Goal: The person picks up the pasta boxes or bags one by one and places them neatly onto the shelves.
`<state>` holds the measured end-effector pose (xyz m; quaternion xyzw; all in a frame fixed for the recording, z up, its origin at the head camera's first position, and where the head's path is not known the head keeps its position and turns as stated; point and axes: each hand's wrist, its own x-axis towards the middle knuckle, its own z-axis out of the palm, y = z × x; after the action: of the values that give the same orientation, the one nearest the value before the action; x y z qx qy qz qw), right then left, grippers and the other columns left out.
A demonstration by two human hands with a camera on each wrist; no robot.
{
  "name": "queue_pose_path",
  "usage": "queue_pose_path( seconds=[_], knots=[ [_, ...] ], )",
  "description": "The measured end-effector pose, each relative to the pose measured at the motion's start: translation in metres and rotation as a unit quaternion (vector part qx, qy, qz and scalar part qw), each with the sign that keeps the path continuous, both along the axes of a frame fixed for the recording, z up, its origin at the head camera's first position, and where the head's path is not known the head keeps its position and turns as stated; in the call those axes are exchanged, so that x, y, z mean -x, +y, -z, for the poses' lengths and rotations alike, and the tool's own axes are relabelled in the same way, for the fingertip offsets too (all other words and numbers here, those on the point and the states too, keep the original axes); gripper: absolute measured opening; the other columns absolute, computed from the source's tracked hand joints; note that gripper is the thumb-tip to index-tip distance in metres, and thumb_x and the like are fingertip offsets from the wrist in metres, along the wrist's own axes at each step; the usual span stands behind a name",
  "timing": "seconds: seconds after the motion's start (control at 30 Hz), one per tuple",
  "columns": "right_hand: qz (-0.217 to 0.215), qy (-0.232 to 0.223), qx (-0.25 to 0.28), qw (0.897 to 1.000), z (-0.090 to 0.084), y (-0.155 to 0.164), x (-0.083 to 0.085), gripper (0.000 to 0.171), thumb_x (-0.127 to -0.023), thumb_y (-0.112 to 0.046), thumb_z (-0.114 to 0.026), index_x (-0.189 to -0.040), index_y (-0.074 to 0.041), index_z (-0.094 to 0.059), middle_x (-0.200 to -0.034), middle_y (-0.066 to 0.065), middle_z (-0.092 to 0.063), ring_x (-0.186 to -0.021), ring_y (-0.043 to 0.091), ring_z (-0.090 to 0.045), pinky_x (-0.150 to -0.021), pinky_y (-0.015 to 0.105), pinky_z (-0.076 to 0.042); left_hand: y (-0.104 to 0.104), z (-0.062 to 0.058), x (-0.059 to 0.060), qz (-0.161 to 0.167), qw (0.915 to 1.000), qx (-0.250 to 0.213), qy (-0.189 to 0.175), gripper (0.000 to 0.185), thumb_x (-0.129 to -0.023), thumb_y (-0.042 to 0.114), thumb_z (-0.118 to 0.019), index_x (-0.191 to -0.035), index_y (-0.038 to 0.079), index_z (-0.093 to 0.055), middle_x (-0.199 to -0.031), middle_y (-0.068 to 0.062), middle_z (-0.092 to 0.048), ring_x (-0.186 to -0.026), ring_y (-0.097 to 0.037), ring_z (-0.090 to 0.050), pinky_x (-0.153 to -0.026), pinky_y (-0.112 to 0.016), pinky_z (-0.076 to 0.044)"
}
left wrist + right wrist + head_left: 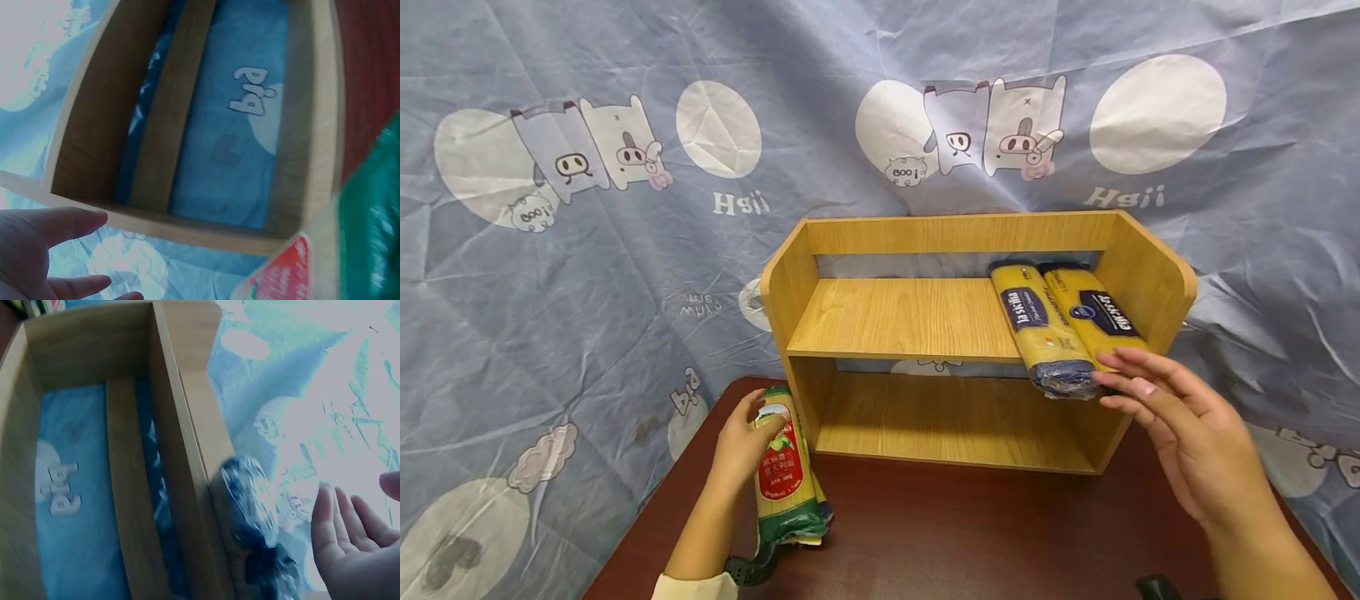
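The left hand, fingers spread, is at a green packet beside the shelf. The right hand, thumb spread from fingers, is near two yellow packets.

Left, a long green-and-yellow plastic packet reads “意大利面”; right, one long yellow plastic packet, “la Sicilia”; far, blue-grey cloth, “Boo”, “Haii”.

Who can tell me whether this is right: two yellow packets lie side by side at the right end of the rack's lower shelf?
No: the head view shows the two yellow packets on the upper shelf of the rack, side by side at its right end.
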<state>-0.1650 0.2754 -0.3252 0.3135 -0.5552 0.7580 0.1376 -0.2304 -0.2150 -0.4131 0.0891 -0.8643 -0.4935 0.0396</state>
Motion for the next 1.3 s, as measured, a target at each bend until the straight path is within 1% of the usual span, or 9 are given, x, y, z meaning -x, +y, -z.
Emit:
queue_pose_path(
  seconds=[0.2,0.37,0.47,0.57,0.73,0.83,1.03,1.2,1.3],
  knots=[
    [0.088,0.044,0.064,0.993,-0.019,0.014,0.008,0.04,-0.099,0.02,-0.038,-0.138,0.023,-0.042,-0.138,0.02,-0.062,-0.123,0.024,-0.064,-0.093,0.025,-0.055,-0.008,0.018,-0.01,-0.015,0.9994,0.032,-0.003,0.079,-0.096,0.034,-0.067,-0.158,0.007,-0.028,-0.153,-0.028,-0.039,-0.139,-0.05,-0.04,-0.108,-0.065,-0.04],
    [0.237,0.001,0.114,0.965,-0.037,0.025,0.019,0.038,-0.093,0.018,-0.054,-0.131,0.019,-0.055,-0.129,0.017,-0.068,-0.12,0.021,-0.064,-0.092,0.02,-0.053,-0.013,0.036,-0.016,-0.025,0.9988,0.042,-0.006,0.084,-0.095,0.034,-0.069,-0.158,0.001,-0.025,-0.141,-0.029,-0.044,-0.13,-0.046,-0.049,-0.1,-0.058,-0.049],
    [0.313,-0.064,0.058,0.946,-0.043,0.038,0.029,0.042,-0.094,0.007,-0.062,-0.136,0.003,-0.06,-0.134,0.004,-0.066,-0.123,0.011,-0.06,-0.094,0.011,-0.046,-0.016,0.048,-0.016,-0.026,0.9988,0.042,0.005,0.081,-0.094,0.031,-0.071,-0.154,-0.005,-0.03,-0.133,-0.029,-0.051,-0.12,-0.041,-0.058,-0.092,-0.05,-0.056],
    [0.358,-0.118,-0.087,0.922,-0.044,0.052,0.038,0.051,-0.099,-0.011,-0.062,-0.149,-0.017,-0.051,-0.151,-0.005,-0.053,-0.135,0.003,-0.05,-0.098,0.004,-0.038,-0.018,0.058,-0.017,-0.028,0.9979,0.056,0.014,0.077,-0.094,0.031,-0.072,-0.15,-0.008,-0.037,-0.126,-0.03,-0.054,-0.112,-0.038,-0.061,-0.085,-0.046,-0.058],
    [0.351,-0.114,-0.261,0.892,-0.042,0.062,0.053,0.068,-0.103,-0.019,-0.058,-0.161,-0.028,-0.024,-0.166,-0.005,-0.03,-0.145,0.005,-0.038,-0.097,0.001,-0.038,-0.02,0.074,-0.023,-0.052,0.9952,0.082,-0.012,0.083,-0.092,0.039,-0.071,-0.149,-0.01,-0.035,-0.124,-0.03,-0.049,-0.113,-0.04,-0.056,-0.09,-0.052,-0.052],
    [0.325,-0.112,-0.293,0.892,-0.042,0.063,0.06,0.076,-0.103,-0.02,-0.057,-0.163,-0.029,-0.011,-0.169,-0.004,-0.021,-0.15,0.009,-0.031,-0.095,0.0,-0.038,-0.02,0.083,-0.027,-0.07,0.9937,0.082,-0.03,0.088,-0.092,0.048,-0.07,-0.149,-0.01,-0.036,-0.12,-0.027,-0.052,-0.108,-0.038,-0.058,-0.089,-0.051,-0.05],
    [0.324,-0.12,-0.349,0.871,-0.046,0.065,0.072,0.082,-0.103,-0.029,-0.057,-0.161,-0.038,0.0,-0.17,0.006,-0.012,-0.149,0.027,-0.033,-0.08,-0.001,-0.042,-0.021,0.093,-0.033,-0.075,0.9938,0.063,-0.053,0.094,-0.089,0.058,-0.069,-0.146,-0.01,-0.039,-0.107,-0.021,-0.06,-0.094,-0.029,-0.059,-0.074,-0.037,-0.049],
    [0.337,-0.099,-0.403,0.845,-0.048,0.069,0.08,0.084,-0.102,-0.028,-0.057,-0.163,-0.037,0.0,-0.161,0.032,-0.02,-0.129,0.058,-0.041,-0.065,0.0,-0.039,-0.021,0.096,-0.034,-0.066,0.9956,0.029,-0.06,0.086,-0.088,0.052,-0.073,-0.14,-0.01,-0.044,-0.096,-0.015,-0.06,-0.082,-0.023,-0.057,-0.064,-0.03,-0.046],
    [0.348,-0.097,-0.429,0.828,-0.047,0.071,0.083,0.082,-0.102,-0.027,-0.056,-0.163,-0.035,-0.001,-0.155,0.039,-0.027,-0.125,0.065,-0.043,-0.061,0.0,-0.034,-0.021,0.098,-0.034,-0.065,0.9961,-0.005,-0.059,0.077,-0.088,0.048,-0.075,-0.133,-0.01,-0.049,-0.091,-0.013,-0.062,-0.076,-0.019,-0.059,-0.062,-0.03,-0.049]
  ],
)
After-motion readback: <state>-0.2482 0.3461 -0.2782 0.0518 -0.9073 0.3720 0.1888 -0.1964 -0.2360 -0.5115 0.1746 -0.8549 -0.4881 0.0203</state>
